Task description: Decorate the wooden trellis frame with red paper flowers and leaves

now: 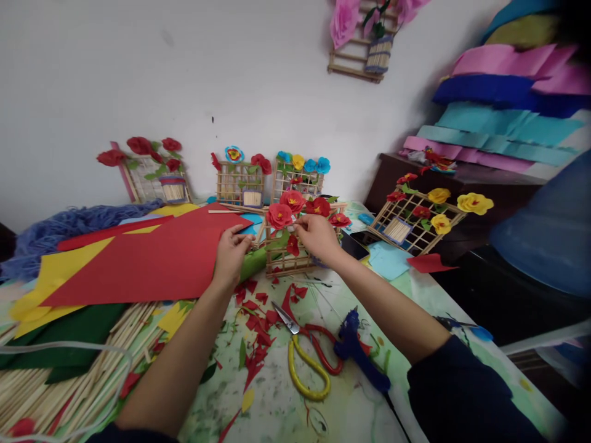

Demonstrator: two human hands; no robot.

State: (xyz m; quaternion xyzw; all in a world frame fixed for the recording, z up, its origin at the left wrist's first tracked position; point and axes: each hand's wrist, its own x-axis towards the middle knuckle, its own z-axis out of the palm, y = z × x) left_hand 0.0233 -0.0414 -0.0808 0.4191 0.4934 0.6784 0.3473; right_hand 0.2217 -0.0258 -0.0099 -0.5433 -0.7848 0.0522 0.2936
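In front of me a small stick trellis stands upright, trimmed with red paper flowers and green leaves. My right hand is at its upper part, thumb and fingertips pinched beside a flower. A tiny whitish bit shows at those fingertips; what they grip is unclear. Just left of the trellis, my left hand has its thumb and fingers drawn together, and whatever lies between them is too small to name. Scissors with red and yellow handles lie below, beside a blue glue gun.
Red paper sheets, thin wooden sticks and blue yarn cover the left side. Red scraps litter the middle. More flowered trellises lean along the wall, another at right. A dark phone lies behind my right hand.
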